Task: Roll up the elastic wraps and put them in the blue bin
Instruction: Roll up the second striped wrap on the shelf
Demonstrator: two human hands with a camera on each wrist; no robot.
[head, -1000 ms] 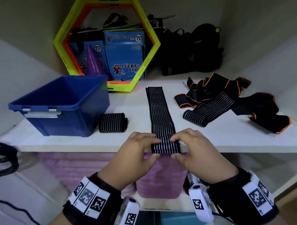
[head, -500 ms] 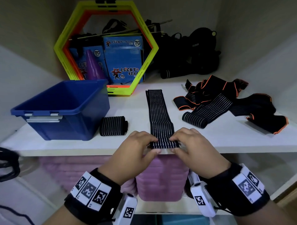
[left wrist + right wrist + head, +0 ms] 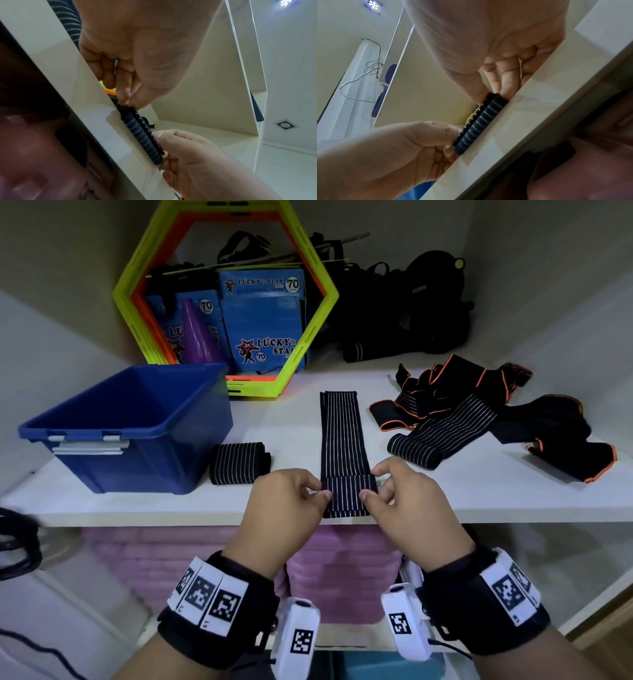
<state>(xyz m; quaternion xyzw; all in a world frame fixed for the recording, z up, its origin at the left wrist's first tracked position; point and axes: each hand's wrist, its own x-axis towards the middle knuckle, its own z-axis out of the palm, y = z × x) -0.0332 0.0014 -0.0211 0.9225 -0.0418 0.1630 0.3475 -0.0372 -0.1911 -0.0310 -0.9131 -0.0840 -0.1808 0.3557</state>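
Observation:
A long black wrap with white stripes point(image 3: 343, 436) lies flat on the white shelf point(image 3: 479, 501), running away from me. Its near end point(image 3: 347, 494) is folded over once at the shelf's front edge. My left hand point(image 3: 291, 501) pinches the fold's left side and my right hand point(image 3: 400, 494) pinches its right side. Both wrist views show the doubled end point(image 3: 142, 136) point(image 3: 481, 124) held between thumb and fingers. A rolled wrap point(image 3: 239, 462) sits beside the blue bin point(image 3: 137, 426), which stands at the left and looks empty.
A heap of black wraps with orange edging point(image 3: 479, 412) lies at the right. A yellow-green hexagon frame point(image 3: 226, 299) with blue boxes and a purple cone stands behind the bin. Dark bags point(image 3: 411, 313) fill the back. Purple mats point(image 3: 342, 570) are stacked on the shelf below.
The near end of the striped wrap has been turned over away from me into a first fold. Both hands have shifted slightly forward with it.

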